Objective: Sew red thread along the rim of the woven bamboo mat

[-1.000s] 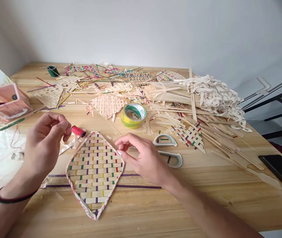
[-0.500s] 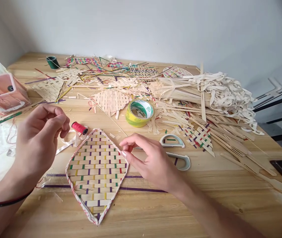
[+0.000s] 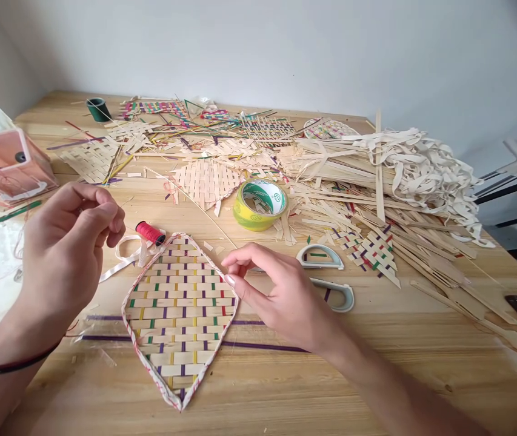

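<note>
A diamond-shaped woven panel (image 3: 180, 315) of pale, purple, yellow, green and red strips lies before me. White tape wound with red thread binds its rim. My right hand (image 3: 280, 297) is at the panel's upper right edge, thumb and forefinger pinched on the rim. To the left of the panel, my left hand (image 3: 70, 242) is raised with its fingers curled into a pinch; whatever is between the fingertips is too small to make out. A red thread spool (image 3: 150, 232) rests by the panel's top corner, with white tape (image 3: 122, 264) beside it.
A tape roll (image 3: 259, 206) and white-handled scissors (image 3: 333, 295), partly behind my right hand, are nearby. Bamboo strips and a heap of white tape (image 3: 426, 172) spread along the right. A pink box (image 3: 10, 166) and a green spool (image 3: 98, 109) stand at the left.
The view has shifted slightly, so the table things appear a little further right. My left hand is marginally lower and further left; my right hand keeps its place at the panel's edge.
</note>
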`<state>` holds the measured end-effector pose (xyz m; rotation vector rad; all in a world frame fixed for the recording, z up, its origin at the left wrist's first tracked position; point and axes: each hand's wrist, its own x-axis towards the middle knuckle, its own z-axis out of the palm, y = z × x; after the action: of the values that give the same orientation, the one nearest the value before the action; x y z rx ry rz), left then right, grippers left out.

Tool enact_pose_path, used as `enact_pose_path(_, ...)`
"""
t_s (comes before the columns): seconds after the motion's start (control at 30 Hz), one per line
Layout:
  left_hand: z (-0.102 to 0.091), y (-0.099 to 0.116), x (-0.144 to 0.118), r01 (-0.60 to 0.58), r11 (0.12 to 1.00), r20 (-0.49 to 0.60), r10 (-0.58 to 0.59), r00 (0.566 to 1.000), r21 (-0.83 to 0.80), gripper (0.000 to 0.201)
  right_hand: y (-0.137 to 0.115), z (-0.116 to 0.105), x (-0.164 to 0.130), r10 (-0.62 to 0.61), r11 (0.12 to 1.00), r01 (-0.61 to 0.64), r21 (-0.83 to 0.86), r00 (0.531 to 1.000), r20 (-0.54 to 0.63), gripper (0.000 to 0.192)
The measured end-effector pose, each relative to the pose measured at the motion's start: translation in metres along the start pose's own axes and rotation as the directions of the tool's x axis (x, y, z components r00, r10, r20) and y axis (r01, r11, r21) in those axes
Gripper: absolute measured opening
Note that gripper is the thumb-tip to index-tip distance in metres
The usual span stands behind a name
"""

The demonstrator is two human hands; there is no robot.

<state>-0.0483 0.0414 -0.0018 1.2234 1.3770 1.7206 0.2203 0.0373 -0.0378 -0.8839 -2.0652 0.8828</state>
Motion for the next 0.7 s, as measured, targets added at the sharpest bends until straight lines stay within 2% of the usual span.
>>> enact_pose_path(0.17, -0.004, -0.002, 0.000, -0.012, 1.000, 0.009, 0.012, 1.000, 0.020, 0.007, 0.000, -0.001, 0.001, 0.001, 1.000, -0.001, 0.004, 1.000, -0.010, 0.012)
enact_pose_path(0.37, -0.016, -0.009, -0.003, -0.011, 0.983, 0.151, -0.017, 0.988, 0.186, 0.007, 0.004, -0.004, 0.003, 0.028, 1.000, -0.029, -0.009, 0.997, -0.072, 0.013)
enact_pose_path(0.53, -0.015, -0.006, -0.007, -0.007, 0.936, 0.286, -0.100, 0.953, 0.351, 0.018, 0.008, -0.009, 0.006, 0.029, 0.998, -0.035, -0.043, 0.991, -0.130, 0.012)
enact_pose_path(0.7, -0.012, -0.007, -0.007, -0.053, 0.907, 0.401, -0.131, 0.906, 0.417, 0.023, 0.011, -0.014, 0.008, 0.043, 0.995, -0.057, -0.081, 0.986, -0.163, 0.010)
